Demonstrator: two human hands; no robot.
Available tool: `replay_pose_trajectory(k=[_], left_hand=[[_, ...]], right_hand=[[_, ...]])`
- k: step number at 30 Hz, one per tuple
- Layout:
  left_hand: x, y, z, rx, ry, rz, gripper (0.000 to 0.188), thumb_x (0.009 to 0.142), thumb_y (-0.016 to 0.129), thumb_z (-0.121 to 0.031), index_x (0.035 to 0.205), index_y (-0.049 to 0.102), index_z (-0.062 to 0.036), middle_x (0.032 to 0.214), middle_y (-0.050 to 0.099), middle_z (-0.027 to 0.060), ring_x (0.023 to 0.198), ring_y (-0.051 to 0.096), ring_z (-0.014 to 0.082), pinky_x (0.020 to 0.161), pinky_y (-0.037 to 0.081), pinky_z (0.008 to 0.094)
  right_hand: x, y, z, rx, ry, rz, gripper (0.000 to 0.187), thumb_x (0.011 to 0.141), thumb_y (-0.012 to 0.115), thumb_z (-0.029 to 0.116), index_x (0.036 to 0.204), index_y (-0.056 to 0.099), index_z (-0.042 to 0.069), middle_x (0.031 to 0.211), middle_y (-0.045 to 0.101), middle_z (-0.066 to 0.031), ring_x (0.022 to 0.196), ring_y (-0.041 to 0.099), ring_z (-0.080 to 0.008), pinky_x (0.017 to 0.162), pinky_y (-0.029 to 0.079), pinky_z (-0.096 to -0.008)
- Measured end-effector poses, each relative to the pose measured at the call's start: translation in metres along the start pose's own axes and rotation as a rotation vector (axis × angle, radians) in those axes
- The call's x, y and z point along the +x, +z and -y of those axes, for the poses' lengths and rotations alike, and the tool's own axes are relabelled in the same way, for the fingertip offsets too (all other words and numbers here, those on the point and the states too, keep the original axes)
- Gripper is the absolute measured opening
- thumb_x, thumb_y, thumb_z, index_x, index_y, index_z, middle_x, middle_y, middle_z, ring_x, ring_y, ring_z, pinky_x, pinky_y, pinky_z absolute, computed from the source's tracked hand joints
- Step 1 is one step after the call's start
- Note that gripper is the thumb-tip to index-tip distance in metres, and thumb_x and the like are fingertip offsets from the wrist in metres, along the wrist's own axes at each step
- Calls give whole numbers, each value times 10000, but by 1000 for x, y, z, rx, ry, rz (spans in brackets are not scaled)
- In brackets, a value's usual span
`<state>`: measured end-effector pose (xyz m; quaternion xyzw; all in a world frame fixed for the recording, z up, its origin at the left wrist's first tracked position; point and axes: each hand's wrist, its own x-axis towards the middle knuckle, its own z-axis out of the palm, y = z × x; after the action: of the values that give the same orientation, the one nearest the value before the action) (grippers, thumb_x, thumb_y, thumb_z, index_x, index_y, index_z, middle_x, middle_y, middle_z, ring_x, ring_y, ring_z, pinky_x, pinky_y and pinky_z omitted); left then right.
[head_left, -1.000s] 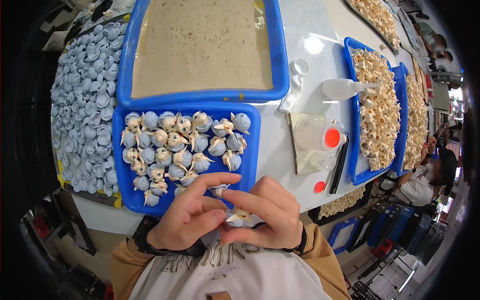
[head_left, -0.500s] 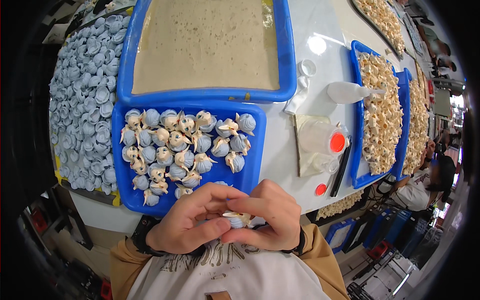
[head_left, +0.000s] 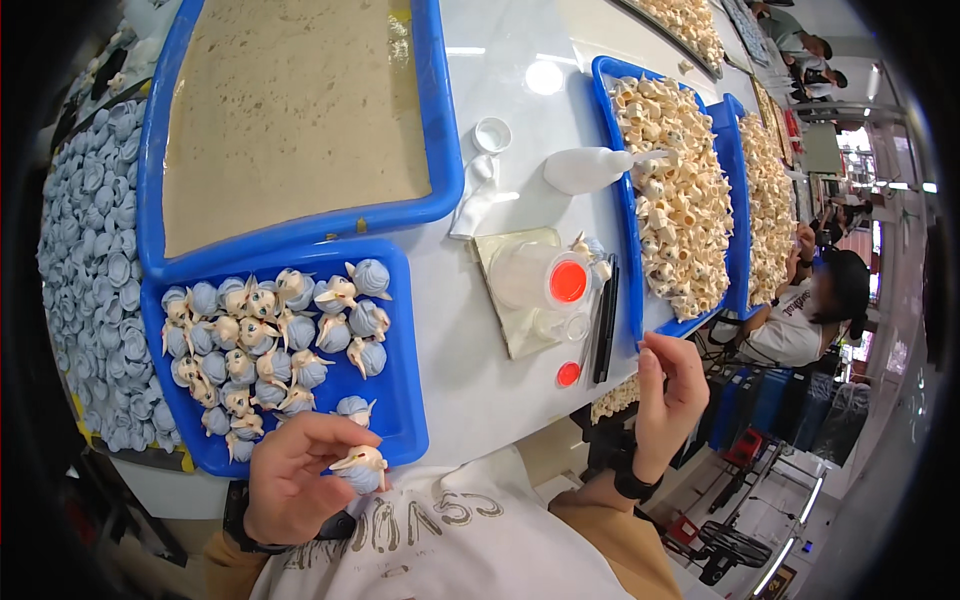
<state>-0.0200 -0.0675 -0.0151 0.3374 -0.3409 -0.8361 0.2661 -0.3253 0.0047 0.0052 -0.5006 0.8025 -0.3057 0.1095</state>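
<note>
A small doll head with pale blue hair and pointed cream ears is pinched between the thumb and fingers of my left hand, in front of my shirt. My right hand is raised off to the right, near the table edge and the front of a blue tray of cream parts. Its fingers are bent and drawn together at the tips; anything between them is too small to make out. Below left, a blue tray holds many similar doll heads, some with painted faces showing, one lying close to my left fingers.
Pale blue hair pieces heap at the left. A large blue-rimmed tray has a flat beige bed. White squeeze bottle, red-ended container, red cap and black sticks lie near the cream parts. A person sits at right.
My hands have come apart. The left keeps the doll head and has moved left; the right has swung away to the right and up. The view has turned rightward.
</note>
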Motion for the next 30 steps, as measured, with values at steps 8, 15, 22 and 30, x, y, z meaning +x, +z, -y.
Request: replay_pose_trajectory(k=[8, 15, 22, 30], left_hand=[[-7, -1, 0, -9, 176, -158, 538, 820, 604, -376, 1047, 439, 83, 800, 585, 137, 676, 600, 159, 606, 497, 263], [-10, -4, -3, -12, 153, -99, 509, 837, 588, -347, 1062, 446, 87, 826, 583, 135, 724, 596, 157, 651, 485, 261], [-10, -5, -4, -75, 124, -14, 433, 852, 581, -241, 1097, 442, 87, 981, 550, 145, 866, 568, 147, 766, 467, 273], [-12, -8, 0, -93, 68, 33, 423, 785, 664, -121, 1128, 480, 46, 1006, 557, 96, 894, 546, 110, 762, 452, 248]], right_hand=[[15, 81, 95, -2, -355, 551, 490, 686, 548, -23, 1168, 457, -37, 1241, 414, -255, 693, 597, -331, 592, 489, -370], [31, 106, 102, -354, -276, 582, 569, 697, 549, 4, 1232, 364, -55, 1246, 408, -256, 696, 595, -364, 564, 486, -390], [8, 81, 90, -234, -386, 575, 559, 664, 542, -23, 1211, 433, 2, 1077, 489, -129, 707, 583, -239, 521, 479, -317], [-2, 85, 78, -333, -387, 576, 243, 656, 598, -6, 890, 538, 21, 775, 479, -101, 759, 542, -257, 549, 462, -309]])
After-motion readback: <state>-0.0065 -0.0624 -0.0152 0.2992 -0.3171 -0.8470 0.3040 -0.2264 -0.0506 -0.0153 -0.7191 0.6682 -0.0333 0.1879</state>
